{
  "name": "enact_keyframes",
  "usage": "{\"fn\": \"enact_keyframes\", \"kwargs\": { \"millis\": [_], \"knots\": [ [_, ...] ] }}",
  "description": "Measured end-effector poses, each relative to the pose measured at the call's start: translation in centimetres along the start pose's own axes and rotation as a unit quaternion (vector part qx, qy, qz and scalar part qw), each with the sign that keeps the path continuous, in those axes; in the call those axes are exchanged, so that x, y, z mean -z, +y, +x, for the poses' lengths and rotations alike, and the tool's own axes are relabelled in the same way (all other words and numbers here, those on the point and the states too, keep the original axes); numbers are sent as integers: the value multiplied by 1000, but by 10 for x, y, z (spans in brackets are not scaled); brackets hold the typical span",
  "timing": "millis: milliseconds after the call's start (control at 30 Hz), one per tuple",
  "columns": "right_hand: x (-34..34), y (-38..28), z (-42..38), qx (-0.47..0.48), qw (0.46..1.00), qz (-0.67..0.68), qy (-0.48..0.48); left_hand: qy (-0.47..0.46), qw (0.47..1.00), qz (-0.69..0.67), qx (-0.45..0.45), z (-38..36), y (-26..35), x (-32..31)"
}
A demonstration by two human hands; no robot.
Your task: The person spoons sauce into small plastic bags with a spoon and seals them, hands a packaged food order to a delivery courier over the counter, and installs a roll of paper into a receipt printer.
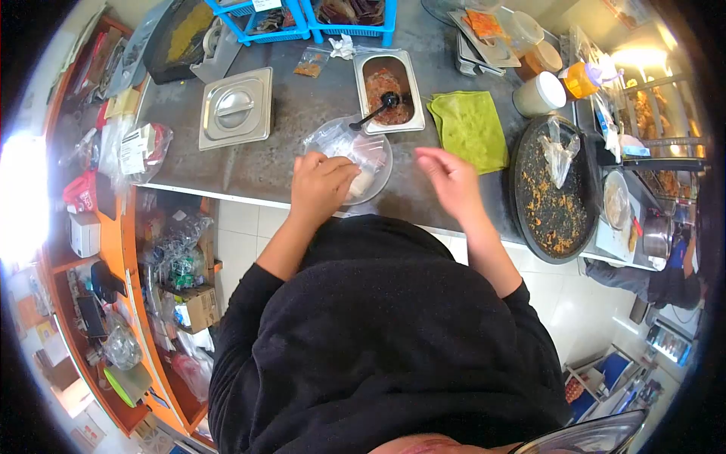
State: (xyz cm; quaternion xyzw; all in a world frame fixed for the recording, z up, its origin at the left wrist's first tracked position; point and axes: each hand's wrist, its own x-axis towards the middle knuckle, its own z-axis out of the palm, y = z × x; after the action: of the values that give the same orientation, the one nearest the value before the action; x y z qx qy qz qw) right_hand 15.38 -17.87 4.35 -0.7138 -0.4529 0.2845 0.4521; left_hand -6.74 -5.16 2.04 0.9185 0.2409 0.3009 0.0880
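My left hand is over the left side of a clear round bowl, fingers bent and closed around a small whitish lump. Clear plastic film and something pale also show in the bowl; the fingers partly cover them. My right hand hovers to the right of the bowl, fingers loosely stretched and nothing visible in them. Just beyond the bowl stands a metal pan of reddish minced filling, with a black spoon resting in it. A green cloth lies beyond my right hand.
A metal lid lies at left on the table. A large black round tray with orange crumbs and a plastic bag sits at right, near a white jar. Blue baskets stand at the back. Orange shelves are at left.
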Motion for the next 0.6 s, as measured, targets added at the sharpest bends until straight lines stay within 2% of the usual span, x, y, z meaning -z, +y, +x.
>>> {"fn": "enact_keyframes", "kwargs": {
  "millis": [33, 100, 200, 267, 300, 333, 400, 500, 600],
  "knots": [
    [-12, -7, 0, -23, 994, 106, -28, 32, 999, -16, 4, 3, 9, 8],
    [-33, -17, 1, -68, 944, 310, -90, 44, 999, -8, -6, 7, 27, 23],
    [-38, -31, 10, -22, 966, 225, -125, 45, 998, -40, -20, 16, 43, 34],
    [-33, -45, 14, 146, 981, 113, -61, 47, 981, -168, 84, 13, 39, 34],
    [-30, -52, 16, 230, 971, 57, -29, 49, 963, -230, 135, 12, 36, 36],
    [-28, -55, 17, 302, 953, -4, -15, 12, 916, -336, 220, 11, 32, 40],
    [-23, -59, 18, 436, 892, -121, 12, -60, 761, -527, 373, 11, 26, 47],
    [-25, -62, 18, 455, 877, -158, 0, -51, 740, -548, 387, 14, 32, 45],
    [-22, -71, 14, 344, 935, -51, -66, -23, 759, -515, 398, 10, 36, 42]
  ]
}}
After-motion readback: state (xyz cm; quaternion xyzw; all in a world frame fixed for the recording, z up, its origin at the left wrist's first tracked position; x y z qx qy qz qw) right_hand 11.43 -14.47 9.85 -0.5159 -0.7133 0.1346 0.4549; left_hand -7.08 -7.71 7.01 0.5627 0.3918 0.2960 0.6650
